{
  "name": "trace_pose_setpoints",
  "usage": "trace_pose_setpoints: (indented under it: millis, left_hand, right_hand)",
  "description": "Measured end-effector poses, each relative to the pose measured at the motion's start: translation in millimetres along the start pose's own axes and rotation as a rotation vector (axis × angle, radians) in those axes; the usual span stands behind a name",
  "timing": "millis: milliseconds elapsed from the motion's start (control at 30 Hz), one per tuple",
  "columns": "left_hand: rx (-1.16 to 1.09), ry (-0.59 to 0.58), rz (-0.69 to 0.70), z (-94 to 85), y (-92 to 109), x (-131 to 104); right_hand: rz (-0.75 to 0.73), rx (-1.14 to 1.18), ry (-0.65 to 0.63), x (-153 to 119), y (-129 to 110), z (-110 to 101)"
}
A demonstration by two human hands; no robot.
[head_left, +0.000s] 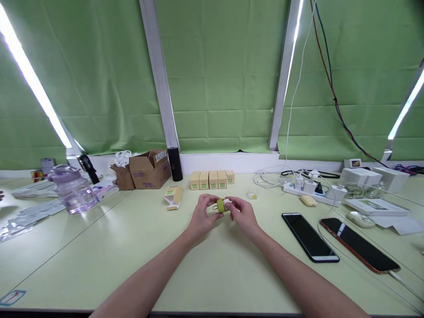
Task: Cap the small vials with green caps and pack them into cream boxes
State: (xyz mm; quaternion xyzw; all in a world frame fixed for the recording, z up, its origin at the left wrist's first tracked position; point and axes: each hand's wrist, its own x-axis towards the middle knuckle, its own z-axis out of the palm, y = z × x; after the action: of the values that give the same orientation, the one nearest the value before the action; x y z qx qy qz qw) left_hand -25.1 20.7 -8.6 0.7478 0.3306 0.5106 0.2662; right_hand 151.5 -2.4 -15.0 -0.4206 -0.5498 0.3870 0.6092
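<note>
Between both hands is a small green case-like item (pixel 220 206) with a loop at its left end and a white part (pixel 227 202) at its right. My left hand (pixel 204 216) grips the green body between thumb and fingers. Pinched by my right hand (pixel 243 215) is the white part; the fingers hide some of it. An opened small cardboard box (pixel 174 197) lies left of my hands, flaps out. Behind them stands a row of several small tan boxes (pixel 213 180) with green labels. A small clear plastic piece (pixel 252 194) lies to the right.
On the right are a phone (pixel 310 237), a second phone (pixel 359 245) with a cable, and a power strip (pixel 311 193) with chargers. A lilac water bottle (pixel 73 190), a cardboard carton (pixel 150 170) and a black cylinder (pixel 175 164) stand left. Another person's fingers (pixel 1 195) show far left.
</note>
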Motion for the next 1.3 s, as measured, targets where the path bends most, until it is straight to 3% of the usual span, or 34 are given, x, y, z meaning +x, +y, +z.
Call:
trace_pose_setpoints:
  millis: [567,800,1033,1300]
  left_hand:
    - [0.128,0.007,0.013,4.7,5.3,-4.3]
    - [0.377,0.041,0.174,8.9,8.7,-7.2]
    - [0.467,0.108,0.288,15.6,10.6,-12.1]
    - [0.251,0.030,0.121,13.4,10.2,-9.3]
  right_hand:
    - [-0.048,-0.055,-0.001,-1.5,0.1,-1.6]
    - [-0.034,0.093,0.028,0.0,-1.5,3.1]
    - [-0.023,0.183,0.041,-2.2,-0.5,8.7]
    - [-0.012,0.185,-0.031,-4.2,-0.9,7.9]
